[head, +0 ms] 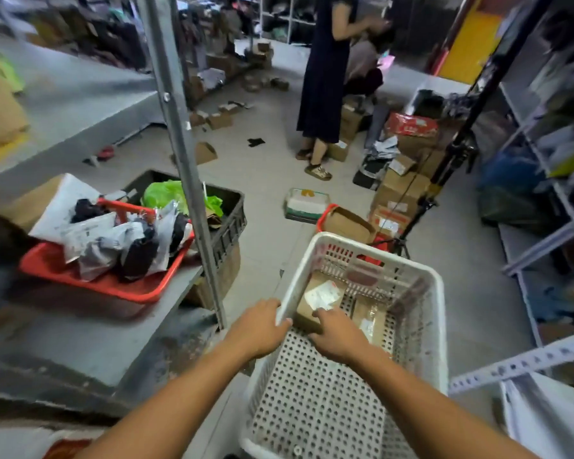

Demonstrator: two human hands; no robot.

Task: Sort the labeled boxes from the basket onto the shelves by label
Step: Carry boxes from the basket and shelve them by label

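A white perforated basket [424, 326] stands on the floor in front of me. Two cardboard boxes lie at its far end: one with a white label [318, 299] on the left, a second labeled box [370, 321] to its right. My left hand [257, 327] grips the basket's left rim, fingers curled over the edge. My right hand [337, 332] is inside the basket, fingers closed on the near edge of the left box. Grey metal shelves [80, 104] rise on my left.
A red tray [90, 283] of bagged parcels sits on the left shelf, behind a steel upright [186, 167]. A black crate [227, 223] stands beyond. Boxes litter the floor; a person in a dark dress [325, 74] stands ahead. More shelving [544, 233] on the right.
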